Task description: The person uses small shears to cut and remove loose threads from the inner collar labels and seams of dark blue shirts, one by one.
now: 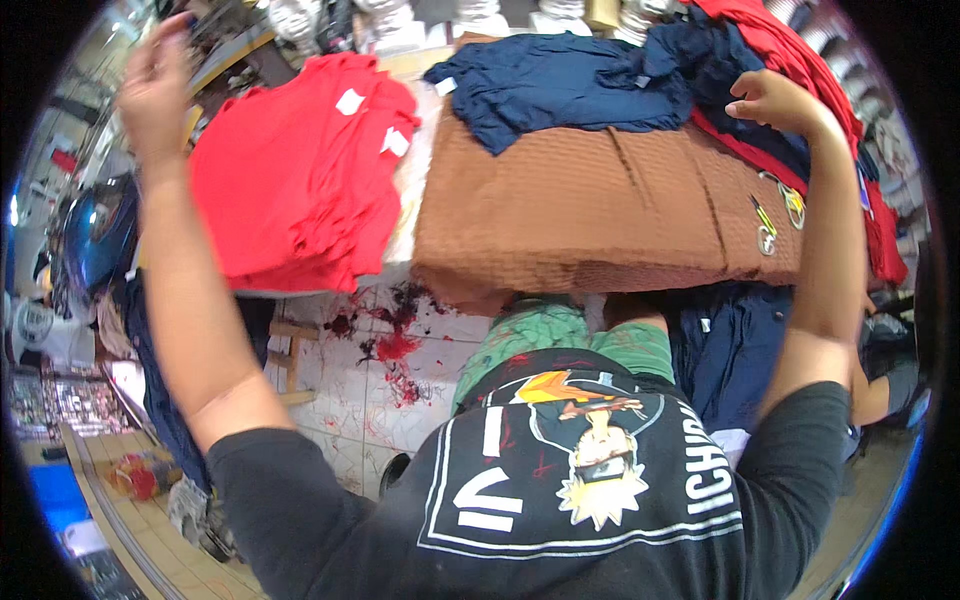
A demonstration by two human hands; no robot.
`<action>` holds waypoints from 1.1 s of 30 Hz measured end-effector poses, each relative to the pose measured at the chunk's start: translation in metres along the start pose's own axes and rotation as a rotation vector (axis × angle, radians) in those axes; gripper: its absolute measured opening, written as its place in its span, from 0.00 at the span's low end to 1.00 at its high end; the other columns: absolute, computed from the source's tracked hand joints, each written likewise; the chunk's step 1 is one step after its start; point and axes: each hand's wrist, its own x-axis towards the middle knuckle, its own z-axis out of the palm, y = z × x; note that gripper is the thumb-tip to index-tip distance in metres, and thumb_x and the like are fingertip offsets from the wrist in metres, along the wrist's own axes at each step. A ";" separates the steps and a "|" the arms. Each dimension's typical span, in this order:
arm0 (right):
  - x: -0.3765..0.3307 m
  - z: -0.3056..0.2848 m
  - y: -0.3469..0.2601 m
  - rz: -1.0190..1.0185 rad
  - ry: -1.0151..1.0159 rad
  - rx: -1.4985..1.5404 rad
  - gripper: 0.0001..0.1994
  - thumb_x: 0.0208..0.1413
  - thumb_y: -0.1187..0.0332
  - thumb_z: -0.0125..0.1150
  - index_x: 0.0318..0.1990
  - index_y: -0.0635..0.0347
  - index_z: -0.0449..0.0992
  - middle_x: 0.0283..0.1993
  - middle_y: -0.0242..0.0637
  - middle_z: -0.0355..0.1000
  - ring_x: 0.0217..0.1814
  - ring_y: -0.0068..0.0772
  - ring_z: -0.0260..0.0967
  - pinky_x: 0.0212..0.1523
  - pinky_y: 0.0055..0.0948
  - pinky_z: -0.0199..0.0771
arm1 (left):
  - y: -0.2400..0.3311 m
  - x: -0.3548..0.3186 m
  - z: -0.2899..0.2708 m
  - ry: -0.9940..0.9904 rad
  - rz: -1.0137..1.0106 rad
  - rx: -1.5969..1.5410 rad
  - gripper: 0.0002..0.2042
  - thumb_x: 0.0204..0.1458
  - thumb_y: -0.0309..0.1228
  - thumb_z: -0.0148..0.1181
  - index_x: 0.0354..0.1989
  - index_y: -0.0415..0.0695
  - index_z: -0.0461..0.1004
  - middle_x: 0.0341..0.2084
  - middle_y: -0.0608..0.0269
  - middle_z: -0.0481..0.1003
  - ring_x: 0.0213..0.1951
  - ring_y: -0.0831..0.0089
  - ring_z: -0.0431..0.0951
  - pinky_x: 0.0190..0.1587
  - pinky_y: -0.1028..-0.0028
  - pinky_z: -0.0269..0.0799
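Observation:
My left hand [158, 85] is raised at the far left, beyond the pile of red shirts [300, 170]. It is slightly blurred; its fingers are partly bent and apart, with no held thing visible. My right hand [775, 102] hovers at the right over dark blue cloth, its fingers curled in and nothing visible in them. A navy blue shirt [570, 85] with white tags lies spread on the brown textured cover [600, 200] in front of me. Near my right forearm lie small yellow thread snips [763, 215] and a second yellow item [792, 203] with pale cord.
White mannequin heads [390, 20] line the far edge. More red cloth [770, 50] is heaped at the far right. Navy garments [735, 350] hang below the table's right side. Red and dark thread scraps [395, 345] litter the tiled floor near a wooden stool [290, 350].

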 end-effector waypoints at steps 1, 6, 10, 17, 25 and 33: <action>-0.005 0.022 0.028 -0.010 0.052 0.128 0.19 0.51 0.56 0.65 0.40 0.66 0.77 0.32 0.38 0.76 0.32 0.29 0.73 0.32 0.31 0.74 | 0.023 -0.019 0.048 -0.096 0.088 -0.026 0.09 0.57 0.30 0.57 0.45 0.44 0.78 0.41 0.66 0.78 0.41 0.80 0.75 0.46 0.77 0.69; 0.005 0.165 0.098 0.056 0.113 0.378 0.18 0.50 0.58 0.66 0.42 0.64 0.78 0.42 0.46 0.77 0.45 0.42 0.75 0.50 0.35 0.71 | 0.052 -0.163 0.227 -0.552 -0.144 -0.163 0.14 0.49 0.33 0.63 0.42 0.41 0.77 0.41 0.52 0.77 0.47 0.58 0.76 0.52 0.65 0.69; 0.004 0.232 0.144 0.499 0.360 0.079 0.22 0.53 0.58 0.61 0.52 0.59 0.74 0.57 0.48 0.68 0.61 0.48 0.63 0.60 0.40 0.64 | 0.037 -0.216 0.292 -0.683 -0.243 0.253 0.26 0.48 0.39 0.64 0.53 0.36 0.71 0.49 0.42 0.72 0.52 0.49 0.71 0.56 0.61 0.66; -0.013 0.269 0.189 0.830 0.423 0.039 0.26 0.52 0.53 0.61 0.57 0.54 0.71 0.62 0.45 0.64 0.63 0.49 0.61 0.59 0.48 0.63 | 0.028 -0.206 0.286 -0.887 -0.526 0.454 0.26 0.44 0.52 0.65 0.44 0.44 0.77 0.34 0.47 0.79 0.40 0.52 0.79 0.44 0.60 0.73; -0.035 0.290 0.207 0.654 0.692 0.077 0.10 0.56 0.63 0.57 0.40 0.58 0.79 0.45 0.43 0.74 0.45 0.50 0.71 0.45 0.43 0.72 | 0.031 -0.115 0.255 -1.015 -0.628 0.349 0.29 0.47 0.54 0.63 0.40 0.35 0.78 0.32 0.55 0.79 0.34 0.66 0.79 0.41 0.70 0.72; -0.033 0.218 0.153 0.263 0.916 1.029 0.12 0.63 0.62 0.53 0.36 0.60 0.78 0.27 0.26 0.72 0.26 0.12 0.63 0.28 0.17 0.64 | 0.232 -0.113 0.216 -0.689 -0.578 -0.853 0.09 0.51 0.35 0.64 0.32 0.42 0.76 0.28 0.74 0.72 0.32 0.84 0.69 0.38 0.80 0.67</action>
